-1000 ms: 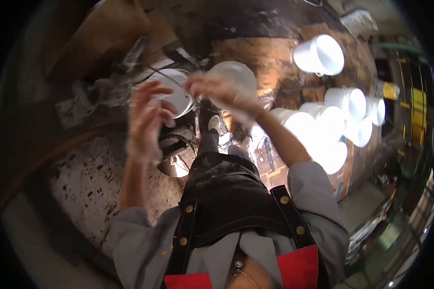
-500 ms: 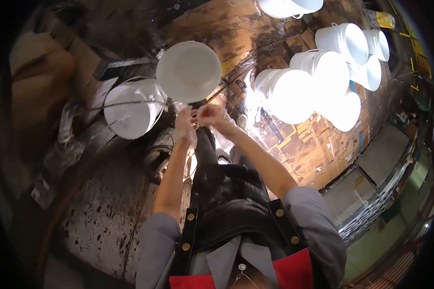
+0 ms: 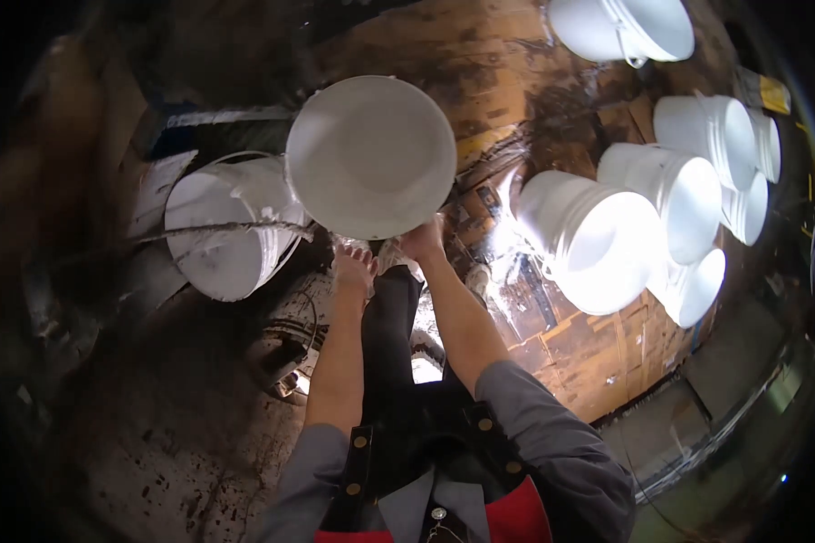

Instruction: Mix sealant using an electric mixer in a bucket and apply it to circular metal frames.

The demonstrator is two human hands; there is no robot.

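Observation:
A white plastic bucket (image 3: 371, 158) stands straight ahead with its round opening facing me. My right hand (image 3: 423, 240) is at the near right of its rim, the fingers mostly hidden behind the bucket. Just below the rim on the left is my left hand (image 3: 353, 267), palm up, with slightly bent fingers apart and nothing seen in them. Some clear, shiny film-like material shows around the hands. To the left, a second white bucket (image 3: 215, 231) lies tilted, a rough dark rod or cord (image 3: 235, 226) crossing in front of it.
Several white buckets (image 3: 607, 240) lie on their sides to the right on stained cardboard flooring (image 3: 580, 362). Another bucket (image 3: 620, 32) is at the far right. A dark round object (image 3: 276, 362) with a cable sits left of my legs. Glare whitens the nearest right-hand bucket.
My hands, close together before, have moved apart; the right has reached the bucket's rim. The bucket looks larger and closer. The whole view has shifted.

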